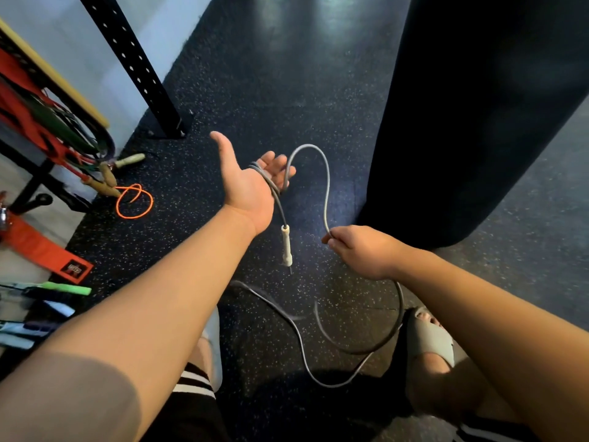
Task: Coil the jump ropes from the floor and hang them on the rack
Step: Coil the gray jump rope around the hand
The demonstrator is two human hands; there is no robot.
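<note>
A grey jump rope (325,173) is wound in a few turns across the palm of my left hand (247,183), which is held palm up with its thumb spread and its fingers curled over the turns. The rope's pale handle (286,245) dangles below that hand. From the fingers the rope arches up and comes down into my right hand (360,250), which pinches it. Below, the rest of the rope trails in loops over the floor by my feet. An orange jump rope (135,201) with wooden handles (108,180) lies on the floor at the left, under the rack (38,173).
The rack at the left carries red and green bands. A black perforated steel upright (134,65) is bolted to the speckled rubber floor. A large black punching bag (471,122) hangs close at the right. Orange strap and coloured handles lie at the lower left.
</note>
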